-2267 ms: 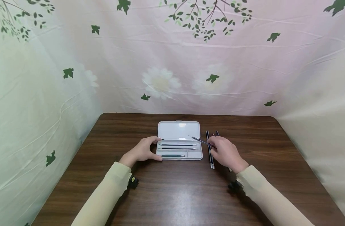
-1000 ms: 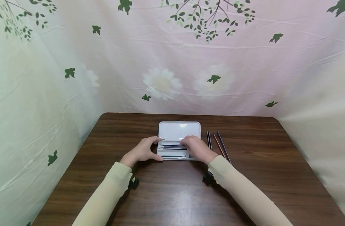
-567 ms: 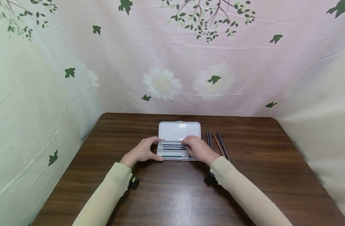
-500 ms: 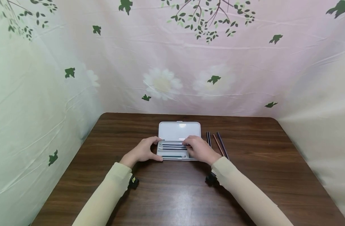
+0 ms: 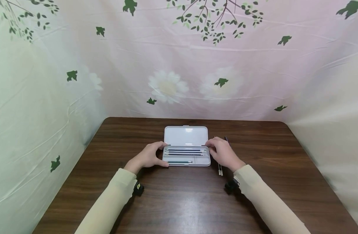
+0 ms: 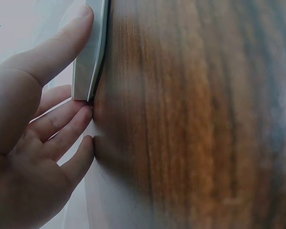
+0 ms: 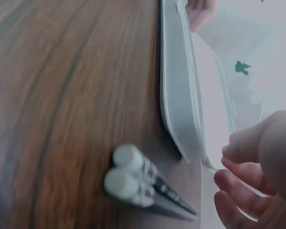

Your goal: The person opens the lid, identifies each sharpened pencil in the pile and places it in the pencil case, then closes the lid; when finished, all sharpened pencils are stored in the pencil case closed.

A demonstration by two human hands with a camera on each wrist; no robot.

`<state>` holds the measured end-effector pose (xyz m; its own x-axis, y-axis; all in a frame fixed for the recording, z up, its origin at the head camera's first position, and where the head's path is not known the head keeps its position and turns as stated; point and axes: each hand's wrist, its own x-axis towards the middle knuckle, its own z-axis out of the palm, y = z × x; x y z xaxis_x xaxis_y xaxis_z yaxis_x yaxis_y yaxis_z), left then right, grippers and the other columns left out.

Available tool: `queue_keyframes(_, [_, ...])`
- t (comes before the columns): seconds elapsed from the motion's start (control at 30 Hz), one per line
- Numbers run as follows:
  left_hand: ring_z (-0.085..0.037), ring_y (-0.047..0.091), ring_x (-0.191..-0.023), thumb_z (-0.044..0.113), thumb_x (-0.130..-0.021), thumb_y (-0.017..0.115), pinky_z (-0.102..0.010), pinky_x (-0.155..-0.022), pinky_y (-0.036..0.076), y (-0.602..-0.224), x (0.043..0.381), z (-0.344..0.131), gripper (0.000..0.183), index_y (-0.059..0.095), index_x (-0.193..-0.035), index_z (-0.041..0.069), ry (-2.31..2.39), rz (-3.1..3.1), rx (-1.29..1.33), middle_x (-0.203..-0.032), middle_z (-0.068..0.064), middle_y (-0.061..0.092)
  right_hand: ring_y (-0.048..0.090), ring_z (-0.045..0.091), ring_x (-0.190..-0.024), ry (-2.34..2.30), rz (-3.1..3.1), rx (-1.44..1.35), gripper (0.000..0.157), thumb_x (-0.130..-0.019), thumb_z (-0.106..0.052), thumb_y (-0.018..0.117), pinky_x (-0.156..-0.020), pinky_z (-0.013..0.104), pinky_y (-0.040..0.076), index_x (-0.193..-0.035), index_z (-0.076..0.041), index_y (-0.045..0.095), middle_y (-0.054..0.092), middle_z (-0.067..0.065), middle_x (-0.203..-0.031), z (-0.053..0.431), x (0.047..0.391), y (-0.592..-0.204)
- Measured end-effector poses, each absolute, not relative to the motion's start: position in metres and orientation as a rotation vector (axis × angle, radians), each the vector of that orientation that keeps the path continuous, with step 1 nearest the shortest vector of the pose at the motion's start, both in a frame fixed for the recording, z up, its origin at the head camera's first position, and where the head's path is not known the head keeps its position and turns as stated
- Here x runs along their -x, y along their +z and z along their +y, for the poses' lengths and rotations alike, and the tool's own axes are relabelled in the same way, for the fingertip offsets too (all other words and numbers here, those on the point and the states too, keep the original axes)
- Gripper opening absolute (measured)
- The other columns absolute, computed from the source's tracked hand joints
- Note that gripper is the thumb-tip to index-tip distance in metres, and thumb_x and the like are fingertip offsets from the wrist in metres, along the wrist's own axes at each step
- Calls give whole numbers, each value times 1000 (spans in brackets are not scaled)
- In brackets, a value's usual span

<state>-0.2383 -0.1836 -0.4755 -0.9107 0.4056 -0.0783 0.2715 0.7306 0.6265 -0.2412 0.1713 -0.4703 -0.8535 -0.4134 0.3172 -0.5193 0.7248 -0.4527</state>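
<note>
A white pencil case [image 5: 201, 160] lies with its lid [image 5: 179, 138] raised at the back. Several dark pencils [image 5: 185, 150] lie lengthwise in its rear part, and a green pencil [image 5: 179, 162] in the front compartment. My left hand [image 5: 148, 155] holds the case's left end, thumb along the front side and fingers at the back corner. My right hand [image 5: 224, 154] hovers just off the case's right end, over the loose pencils, fingers loosely bent with nothing between them. In the right wrist view, two dark pencils with white erasers [image 7: 128, 160] lie side by side below that hand.
The dark wooden table [image 5: 179, 198] carries everything. Another dark pencil end [image 5: 227, 139] shows beyond the right hand, which covers the rest of the loose pencils. A patterned cloth [image 5: 179, 65] hangs behind the table and at both sides.
My right hand carried a dark pencil from the right into the case's rear part, let it go there, and moved back right over the loose pencils. The left hand stayed on the case.
</note>
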Motion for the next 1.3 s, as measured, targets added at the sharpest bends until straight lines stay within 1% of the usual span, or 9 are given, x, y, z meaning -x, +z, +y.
queue_keyframes(0.17, [-24,57,-125,40,-72,99,-46,-114,44,-475,238,-184,89,58,-146,12,936,2728,-533,-132,-6,64,71,26,-98,862,-2792,-703,22,-94,2,71,-87,43,61,-116,-2,74,68,15,-114,177,242,-472])
queue_keyframes(0.3, [-24,57,-126,40,-72,99,-46,-115,43,-475,237,-183,89,59,-145,11,942,2723,-528,-133,-7,64,73,28,-100,866,-2832,-708,32,-95,2,70,-87,44,61,-127,-2,68,67,18,-123,177,243,-476])
queue_keyframes(0.37, [-24,57,-127,41,-72,99,-47,-115,43,-475,237,-183,88,58,-145,11,941,2720,-532,-133,-7,64,74,29,-99,855,-2820,-734,36,-94,5,69,-87,45,61,-129,-1,67,68,19,-124,177,243,-477])
queue_keyframes(0.53, [-24,57,-127,40,-73,98,-47,-114,44,-476,238,-181,88,58,-146,11,936,2725,-533,-133,-6,64,73,29,-98,831,-2767,-795,34,-94,8,65,-85,44,61,-126,0,68,70,19,-120,177,244,-478])
queue_keyframes(0.7, [-24,57,-128,40,-73,98,-47,-114,44,-476,237,-181,88,59,-146,11,936,2725,-532,-134,-6,64,74,29,-100,842,-2781,-795,35,-94,8,67,-86,42,61,-128,-2,67,69,18,-121,176,243,-477])
queue_keyframes(0.93, [-24,57,-127,40,-73,98,-46,-114,44,-476,237,-181,87,59,-145,12,934,2722,-542,-134,-7,64,73,31,-98,872,-2785,-782,38,-93,10,67,-86,45,61,-128,-4,67,68,19,-119,173,244,-474])
queue_keyframes(1.1, [-24,57,-128,40,-74,98,-47,-114,44,-475,238,-181,86,58,-145,12,931,2727,-542,-135,-7,64,73,32,-100,920,-2829,-722,40,-93,10,66,-87,46,60,-130,-6,65,66,19,-121,171,245,-472])
queue_keyframes(1.2, [-25,57,-130,41,-74,98,-48,-114,44,-474,238,-181,89,55,-146,12,943,2721,-532,-137,-8,64,72,32,-101,947,-2847,-686,43,-94,10,65,-87,46,60,-133,-7,64,65,20,-124,170,245,-472])
queue_keyframes(1.3, [-27,56,-133,40,-74,98,-49,-116,42,-475,237,-182,96,48,-150,11,976,2705,-512,-139,-10,63,72,31,-102,981,-2858,-656,45,-94,10,65,-87,45,60,-134,-8,61,63,21,-125,168,245,-473])
